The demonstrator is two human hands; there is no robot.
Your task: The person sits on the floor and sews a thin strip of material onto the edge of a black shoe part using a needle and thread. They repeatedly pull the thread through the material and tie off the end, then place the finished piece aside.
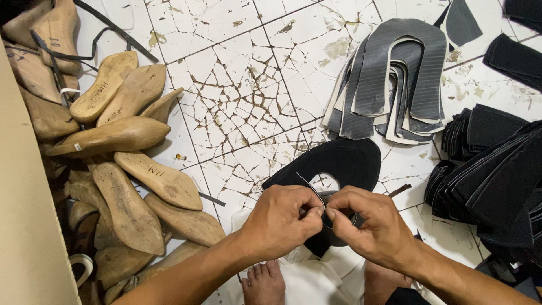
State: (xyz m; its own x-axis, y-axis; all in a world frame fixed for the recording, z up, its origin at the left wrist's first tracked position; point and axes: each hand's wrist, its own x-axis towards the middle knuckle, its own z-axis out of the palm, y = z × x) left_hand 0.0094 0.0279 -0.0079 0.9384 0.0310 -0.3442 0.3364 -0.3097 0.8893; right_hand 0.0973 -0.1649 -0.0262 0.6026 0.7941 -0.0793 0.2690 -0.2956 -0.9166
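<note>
My left hand (280, 221) and my right hand (370, 226) meet at the fingertips low in the view. Both pinch the edge of a black shoe upper piece (344, 161) that lies flat on the cracked tile floor (243, 96). A thin dark strip (309, 186) curls up from between my fingers. The lower part of the black piece is hidden under my hands. My bare feet (264, 284) and a white cloth (316, 282) show just below my wrists.
A heap of wooden shoe lasts (121, 135) fills the left side, against a beige board (25, 226). A stack of grey striped U-shaped uppers (395, 79) lies at the upper right. Piles of black cut pieces (497, 169) sit along the right edge.
</note>
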